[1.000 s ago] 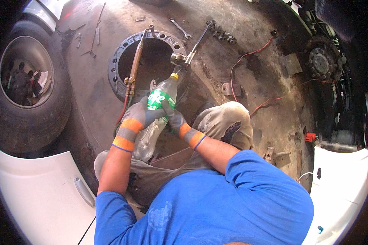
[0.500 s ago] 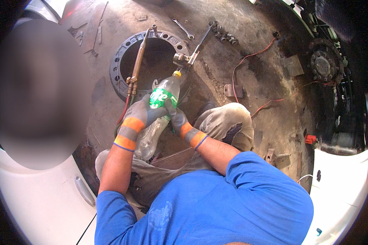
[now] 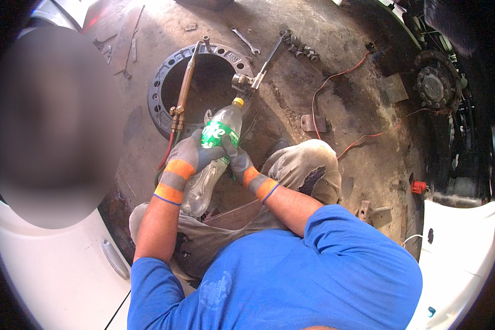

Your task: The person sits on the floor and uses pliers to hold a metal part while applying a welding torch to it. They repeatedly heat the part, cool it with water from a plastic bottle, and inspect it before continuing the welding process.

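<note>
The bottle (image 3: 218, 133) is on the near side of the metal ring (image 3: 155, 94), leaning with its yellow cap (image 3: 238, 102) over the ring's right half and its base back toward the trousers (image 3: 308, 157). The left hand (image 3: 188, 152), gloved, has its grip closed around the bottle's left side; the right hand (image 3: 237, 159), also gloved, has its grip curled on the right side. How firmly each one presses cannot be told, since some fingers are out of sight behind the plastic. The hands cover part of the green label, and the left one hides some of the bottle's middle. The ring's near edge is lost behind bottle and gloves.

Across the ring's left part lies a brass torch (image 3: 185, 88); its red hose (image 3: 166, 155) disappears beside the left wrist. At the ring's right edge is a metal tool (image 3: 257, 80) whose kind is hard to make out. Beyond the ring lie a wrench (image 3: 245, 41) and, right of that, dark lumpy parts (image 3: 302, 48), unclear in shape. Left of the ring, a blurred oval (image 3: 52, 126) conceals everything behind it. Far right of the ring, a wheel hub (image 3: 432, 87) sits in deep shadow.
</note>
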Demonstrator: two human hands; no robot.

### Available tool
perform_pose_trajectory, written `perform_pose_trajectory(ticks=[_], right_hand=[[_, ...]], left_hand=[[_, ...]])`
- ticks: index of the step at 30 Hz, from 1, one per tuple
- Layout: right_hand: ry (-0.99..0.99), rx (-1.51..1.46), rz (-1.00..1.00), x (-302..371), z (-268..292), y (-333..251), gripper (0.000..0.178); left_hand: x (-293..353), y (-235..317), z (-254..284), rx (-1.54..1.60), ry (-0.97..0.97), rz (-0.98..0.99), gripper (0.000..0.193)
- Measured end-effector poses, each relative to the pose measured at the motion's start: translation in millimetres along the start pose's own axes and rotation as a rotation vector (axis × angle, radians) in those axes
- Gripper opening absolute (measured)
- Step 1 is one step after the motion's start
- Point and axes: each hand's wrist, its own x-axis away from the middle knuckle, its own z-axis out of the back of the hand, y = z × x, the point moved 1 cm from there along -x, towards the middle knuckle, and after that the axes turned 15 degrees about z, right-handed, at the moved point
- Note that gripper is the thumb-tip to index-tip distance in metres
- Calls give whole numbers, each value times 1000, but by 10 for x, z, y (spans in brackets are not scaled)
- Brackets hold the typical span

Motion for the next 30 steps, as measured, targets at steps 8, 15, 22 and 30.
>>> perform_pose_trajectory(ticks=[8,15,22,30], right_hand=[[-54,69,147,41,-10,-402,63],[-332,672,486,122,4,-1256,77],[113,1227,1018,485,554,-2849,66],[346,813,954,1182,1594,-3185,47]], left_hand=[[133,-32,-11,77,93,-69,88],[389,-143,-116,370,300,-545,84],[438,781,-250,386,411,-741,90],[854,2058,-495,109,463,-961,84]])
